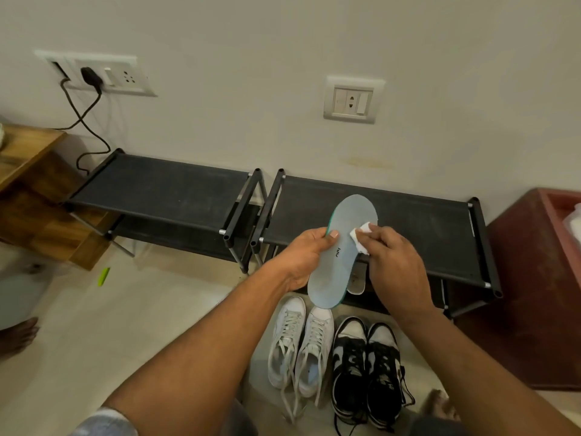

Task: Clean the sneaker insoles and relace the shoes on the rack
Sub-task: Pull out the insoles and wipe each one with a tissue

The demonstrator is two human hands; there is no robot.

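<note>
Two black shoe racks stand side by side against the wall: the left rack at ten o'clock from the hands, the right rack behind them from twelve to three o'clock. On the floor at six o'clock sit the white sneakers, laces slack and trailing, with the black-and-white sneakers just beside them at five o'clock. The pale grey insole is held in the air over the right rack's front edge, toe toward twelve o'clock, heel toward six. The left hand has its grip closed round the insole's nine o'clock edge, thumb on the top face. The right hand pinches a small white wipe and presses it on the forefoot at two o'clock. The insole-cleaning step looks to be in hand. The next move likely calls for a steady left-hand hold while the wipe is drawn heelward, toward six o'clock.
</note>
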